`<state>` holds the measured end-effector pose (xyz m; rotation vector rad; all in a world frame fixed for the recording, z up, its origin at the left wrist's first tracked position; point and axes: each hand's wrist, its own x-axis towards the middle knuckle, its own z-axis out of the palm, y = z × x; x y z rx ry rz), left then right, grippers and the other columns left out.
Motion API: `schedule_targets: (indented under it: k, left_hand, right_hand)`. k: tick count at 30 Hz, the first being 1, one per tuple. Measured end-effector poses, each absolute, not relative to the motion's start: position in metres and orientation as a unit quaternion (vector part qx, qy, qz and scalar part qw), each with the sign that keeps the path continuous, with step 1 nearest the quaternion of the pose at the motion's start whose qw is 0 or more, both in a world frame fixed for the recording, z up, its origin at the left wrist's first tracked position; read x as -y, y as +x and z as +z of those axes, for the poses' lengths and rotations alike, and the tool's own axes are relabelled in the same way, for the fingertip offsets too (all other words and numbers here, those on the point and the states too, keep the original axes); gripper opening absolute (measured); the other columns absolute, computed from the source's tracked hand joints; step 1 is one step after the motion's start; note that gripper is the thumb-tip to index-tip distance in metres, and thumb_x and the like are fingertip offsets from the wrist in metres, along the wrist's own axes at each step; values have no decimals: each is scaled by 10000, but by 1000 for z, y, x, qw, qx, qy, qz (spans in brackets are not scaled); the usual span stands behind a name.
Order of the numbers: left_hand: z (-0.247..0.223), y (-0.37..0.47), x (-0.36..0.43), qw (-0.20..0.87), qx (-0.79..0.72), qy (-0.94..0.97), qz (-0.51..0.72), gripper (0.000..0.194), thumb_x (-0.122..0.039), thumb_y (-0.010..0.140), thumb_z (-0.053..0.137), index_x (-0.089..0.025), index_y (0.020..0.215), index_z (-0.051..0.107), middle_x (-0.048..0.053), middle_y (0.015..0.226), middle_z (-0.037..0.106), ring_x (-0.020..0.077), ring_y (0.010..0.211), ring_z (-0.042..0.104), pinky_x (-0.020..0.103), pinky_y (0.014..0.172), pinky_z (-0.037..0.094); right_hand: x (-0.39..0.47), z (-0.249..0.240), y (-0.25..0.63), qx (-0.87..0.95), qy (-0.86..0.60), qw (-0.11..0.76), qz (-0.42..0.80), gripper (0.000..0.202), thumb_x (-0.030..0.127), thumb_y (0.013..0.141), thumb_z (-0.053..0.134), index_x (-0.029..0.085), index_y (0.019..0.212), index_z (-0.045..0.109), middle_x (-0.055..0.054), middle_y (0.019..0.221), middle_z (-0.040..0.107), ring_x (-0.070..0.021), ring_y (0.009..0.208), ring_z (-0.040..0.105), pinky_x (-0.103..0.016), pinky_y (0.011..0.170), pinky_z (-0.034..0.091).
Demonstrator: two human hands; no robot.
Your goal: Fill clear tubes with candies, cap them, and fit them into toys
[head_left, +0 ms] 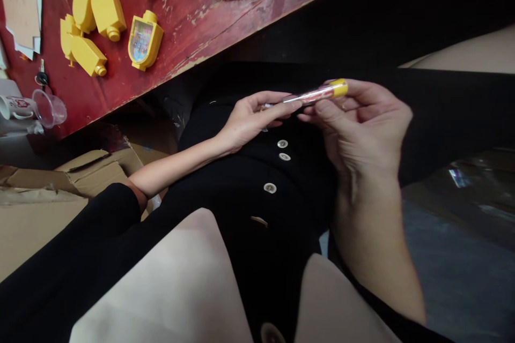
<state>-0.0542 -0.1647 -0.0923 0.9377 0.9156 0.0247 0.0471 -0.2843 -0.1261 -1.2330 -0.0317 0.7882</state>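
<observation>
No text is reading clearly anywhere: print on the white mug and on the yellow toy's face is showing too small/blurred.

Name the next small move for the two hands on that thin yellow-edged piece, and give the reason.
Probably keep the right hand pinching the yellow-edged piece while the left hand presses along its near end: both hands grip it edge-on over the lap, away from the red table.

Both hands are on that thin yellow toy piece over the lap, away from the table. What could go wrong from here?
1. The yellow toy piece is pinched edge-on between the left hand and right hand; it could slip and fall to the floor.
2. The clear plastic cup lies tipped at the table edge and might roll off if bumped.
</observation>
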Motion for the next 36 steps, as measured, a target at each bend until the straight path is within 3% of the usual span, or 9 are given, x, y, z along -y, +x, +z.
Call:
schedule_targets:
  k: [14, 22, 29, 36]
  left_hand:
    - [-99, -57, 165, 783, -428, 450, 17, 198, -305, 800, 807, -171, 935, 750, 31, 976, 730, 166, 940, 687, 322, 926, 510]
    - [-93, -56, 166, 787, -427, 445, 31, 186, -304, 802, 796, -150, 878, 725, 25, 907, 706, 123, 834, 660, 283, 829, 533]
    - [-96, -56, 168, 787, -439, 432, 16, 237, -333, 783, 827, -160, 914, 732, 29, 956, 724, 163, 945, 696, 317, 928, 526]
    - [-93, -54, 166, 787, -444, 427, 28, 185, -305, 793, 814, -172, 892, 734, 19, 970, 732, 151, 947, 688, 286, 897, 530]
  right_hand:
    - [288, -123, 51, 6, -561, 741, 369, 418, 280, 511, 1002, 193, 869, 805, -20, 778, 771, -100, 631, 716, -181, 648, 664]
    - [286, -120, 50, 2, -570, 733, 372, 422, 302, 499, 1001, 184, 853, 804, -16, 742, 765, -108, 593, 713, -180, 630, 663]
    - [285, -122, 50, -9, -572, 736, 362, 340, 247, 529, 965, 190, 814, 787, -2, 697, 746, -84, 527, 674, -147, 551, 622]
    - [286, -122, 50, 11, -564, 732, 382, 414, 314, 528, 982, 210, 879, 789, 4, 760, 758, -104, 589, 700, -209, 602, 660]
